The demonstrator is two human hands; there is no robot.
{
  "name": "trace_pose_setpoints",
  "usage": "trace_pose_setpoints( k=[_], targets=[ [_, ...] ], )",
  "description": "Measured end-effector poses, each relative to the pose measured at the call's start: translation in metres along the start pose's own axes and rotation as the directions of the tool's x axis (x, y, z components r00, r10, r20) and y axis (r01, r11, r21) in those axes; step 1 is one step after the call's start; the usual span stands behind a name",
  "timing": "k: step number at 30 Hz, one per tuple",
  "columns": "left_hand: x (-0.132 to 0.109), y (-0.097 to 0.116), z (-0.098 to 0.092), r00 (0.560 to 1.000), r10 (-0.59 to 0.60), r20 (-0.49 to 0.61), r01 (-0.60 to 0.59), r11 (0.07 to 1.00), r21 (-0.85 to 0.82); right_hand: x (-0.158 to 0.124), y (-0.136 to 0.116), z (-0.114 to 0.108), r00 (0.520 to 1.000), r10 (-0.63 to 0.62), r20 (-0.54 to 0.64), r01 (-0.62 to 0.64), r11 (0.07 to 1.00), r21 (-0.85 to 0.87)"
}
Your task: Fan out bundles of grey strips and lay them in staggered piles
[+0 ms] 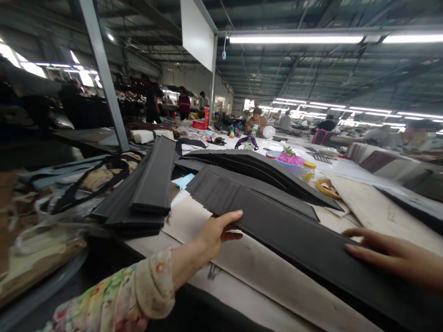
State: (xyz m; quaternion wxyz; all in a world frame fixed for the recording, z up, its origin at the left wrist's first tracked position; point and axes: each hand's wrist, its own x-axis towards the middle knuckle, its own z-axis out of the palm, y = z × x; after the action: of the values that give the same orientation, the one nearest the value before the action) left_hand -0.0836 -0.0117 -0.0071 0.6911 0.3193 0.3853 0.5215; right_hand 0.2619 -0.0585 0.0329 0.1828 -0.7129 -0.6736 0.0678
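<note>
A fanned row of long dark grey strips [277, 221] lies across the white table [242, 286] in front of me. My left hand [216, 233] pinches the near left edge of the top strip, thumb on top and fingers underneath. Flat on the right end of the same strip rests my right hand [391, 258], its fingers stretched out and spread. A second, curved fan of black strips [256, 168] sits just behind.
A stack of dark padded panels [148, 189] lies to the left, beside bags with black straps [93, 180]. A yellow-lidded jar [307, 170], tape roll [327, 186] and pink item [290, 159] stand behind. Other people work at tables beyond; a steel post [104, 74] rises at left.
</note>
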Motion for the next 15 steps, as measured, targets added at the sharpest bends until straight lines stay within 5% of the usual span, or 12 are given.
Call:
trace_pose_setpoints(
  k=[1,5,9,13,15],
  targets=[
    [0.007,-0.007,-0.003,0.999,-0.049,-0.024,0.049,0.999,0.002,0.014,-0.003,0.005,0.978,-0.013,0.208,0.015,1.0,-0.007],
    [0.029,-0.028,-0.013,0.98,-0.172,-0.095,0.178,0.982,0.057,0.047,-0.043,0.052,0.906,-0.301,0.297,0.311,0.95,0.015],
    [0.036,-0.026,-0.021,0.967,-0.255,-0.011,0.255,0.958,0.134,0.051,-0.104,0.103,0.824,-0.515,0.238,0.521,0.853,0.043],
    [0.032,-0.008,-0.041,0.83,-0.552,0.079,0.478,0.777,0.41,0.051,-0.13,0.13,0.827,-0.516,0.224,0.532,0.846,-0.017],
    [0.028,0.003,-0.052,0.862,-0.492,0.121,0.307,0.697,0.648,0.051,-0.129,0.135,0.831,-0.511,0.219,0.529,0.848,-0.027]
  ],
)
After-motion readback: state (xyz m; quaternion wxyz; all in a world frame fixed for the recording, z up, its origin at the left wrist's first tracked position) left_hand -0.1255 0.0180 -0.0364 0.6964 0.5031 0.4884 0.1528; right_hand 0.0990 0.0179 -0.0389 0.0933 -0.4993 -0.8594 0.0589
